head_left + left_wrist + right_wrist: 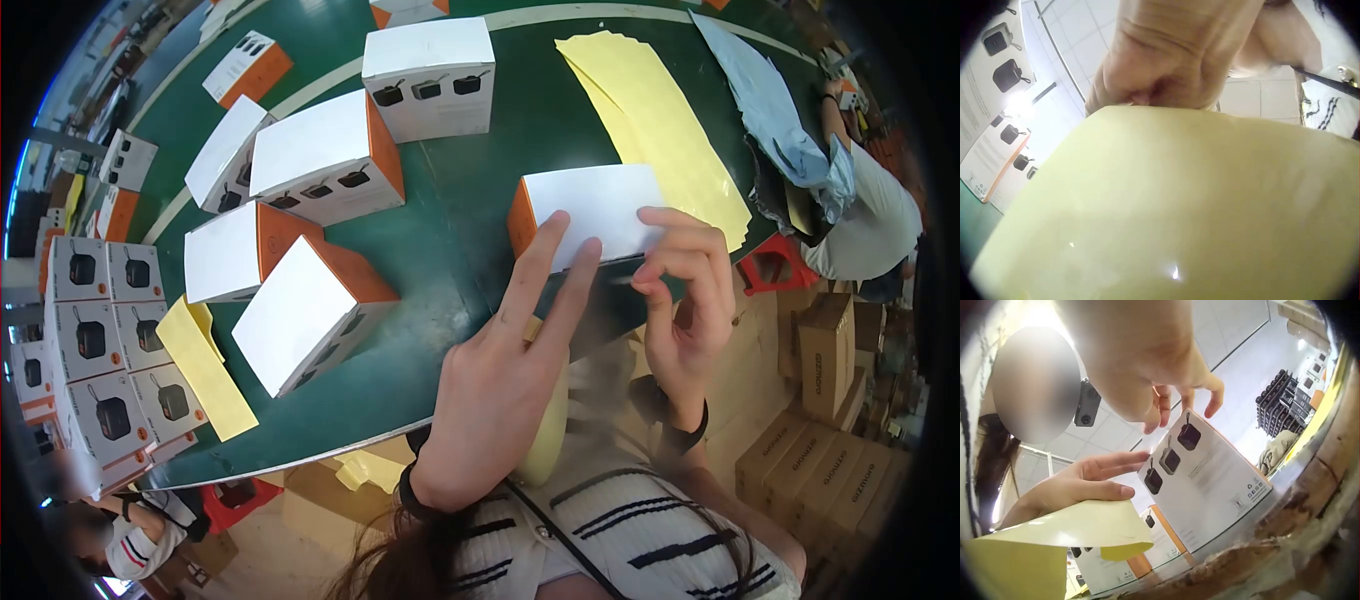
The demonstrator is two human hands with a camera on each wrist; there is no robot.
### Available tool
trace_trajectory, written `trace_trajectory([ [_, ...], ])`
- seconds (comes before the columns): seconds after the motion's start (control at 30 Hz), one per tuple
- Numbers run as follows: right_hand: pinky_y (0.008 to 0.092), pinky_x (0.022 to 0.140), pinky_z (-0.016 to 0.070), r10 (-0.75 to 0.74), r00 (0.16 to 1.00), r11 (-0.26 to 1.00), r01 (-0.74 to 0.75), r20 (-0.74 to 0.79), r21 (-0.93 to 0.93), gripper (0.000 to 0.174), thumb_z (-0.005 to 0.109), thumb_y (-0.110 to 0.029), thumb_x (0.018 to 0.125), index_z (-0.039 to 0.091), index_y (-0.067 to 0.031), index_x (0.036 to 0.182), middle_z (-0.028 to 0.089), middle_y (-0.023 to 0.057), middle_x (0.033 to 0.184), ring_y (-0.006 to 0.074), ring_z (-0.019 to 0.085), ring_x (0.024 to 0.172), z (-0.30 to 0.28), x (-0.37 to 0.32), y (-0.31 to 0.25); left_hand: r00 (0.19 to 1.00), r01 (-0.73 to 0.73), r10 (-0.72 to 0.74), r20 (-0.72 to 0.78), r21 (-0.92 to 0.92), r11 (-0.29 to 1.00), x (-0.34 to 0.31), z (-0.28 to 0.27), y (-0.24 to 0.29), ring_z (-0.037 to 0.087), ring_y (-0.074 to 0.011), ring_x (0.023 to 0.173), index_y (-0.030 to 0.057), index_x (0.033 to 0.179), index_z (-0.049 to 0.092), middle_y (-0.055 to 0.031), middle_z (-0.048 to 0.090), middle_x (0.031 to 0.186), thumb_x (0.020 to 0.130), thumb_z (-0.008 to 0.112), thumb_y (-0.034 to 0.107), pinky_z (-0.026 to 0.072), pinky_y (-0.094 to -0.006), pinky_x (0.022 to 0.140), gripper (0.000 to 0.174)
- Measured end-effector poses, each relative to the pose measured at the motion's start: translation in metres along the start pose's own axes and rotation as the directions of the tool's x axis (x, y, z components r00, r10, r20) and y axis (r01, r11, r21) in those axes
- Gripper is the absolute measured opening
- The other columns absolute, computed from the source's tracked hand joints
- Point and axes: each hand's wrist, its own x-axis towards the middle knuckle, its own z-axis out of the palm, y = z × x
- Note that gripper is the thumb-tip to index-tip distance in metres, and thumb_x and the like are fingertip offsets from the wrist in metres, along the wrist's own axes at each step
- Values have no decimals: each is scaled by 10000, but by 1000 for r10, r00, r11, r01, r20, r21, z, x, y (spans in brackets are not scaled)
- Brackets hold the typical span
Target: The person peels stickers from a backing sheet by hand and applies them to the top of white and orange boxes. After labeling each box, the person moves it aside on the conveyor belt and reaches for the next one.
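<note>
A white box with an orange end (600,205) lies on the green table. My left hand (500,385) rests its straight index and middle fingertips on the box's top, its other fingers hidden beneath. Under that palm hangs a glossy yellow sheet (545,430), seemingly held by the hidden fingers; it fills much of the left wrist view (1166,194). My right hand (690,290) is bent at the box's near right corner, one fingertip on the top. Its thumb and another fingertip nearly meet; whether something thin is between them, I cannot tell. The right wrist view shows the box's printed side (1204,481).
Several white and orange boxes (325,150) stand left of my hands, with stacked boxes (110,340) and a yellow strip (207,370) farther left. Yellow sheets (660,120) lie behind the box, and bluish plastic (770,100) at the right. Cartons (815,470) stand on the floor.
</note>
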Motion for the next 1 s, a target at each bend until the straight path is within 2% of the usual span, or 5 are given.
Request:
trace_trajectory([
  [0.37,378,971,420,3,995,1000,-4,-95,-13,432,734,5,720,579,-15,1123,524,146,1199,295,506,1185,19,-4,21,1000,15,-14,7,-78,997,1,-1,-2,677,-198,735,60,1342,522,-126,403,1454,746,531,-84,557,-289,591,613],
  [0.47,379,1113,300,214,974,922,-178,-69,343,829,761,-136,743,313,15,1424,371,186,1465,292,376,1349,29,2,29,997,68,-63,48,-120,990,1,-7,0,657,-246,835,115,1358,520,-113,415,1439,742,573,-77,556,-333,641,648],
  [0.6,355,1069,330,345,938,763,-293,20,577,580,642,-39,784,429,28,1320,489,155,1303,242,456,1237,29,27,37,990,118,-99,96,-218,969,4,-4,-6,646,-244,787,173,1398,490,-114,412,1438,784,618,-47,548,-346,670,665],
  [0.8,312,904,396,-45,944,991,84,-327,106,314,657,-66,830,508,-19,1102,492,107,1038,212,493,1006,27,155,112,856,86,-238,-460,-327,941,-2,-43,-21,660,-252,774,0,1020,656,-133,653,1049,755,707,-45,517,-304,736,274],
  [1.0,461,882,384,-367,929,618,205,-48,-759,534,685,-372,851,494,-107,1273,472,171,1141,365,474,1075,72,294,309,696,173,-476,-538,-518,838,-49,-63,-23,645,-199,744,-28,882,633,-116,677,823,774,663,-84,503,-278,706,125],
])
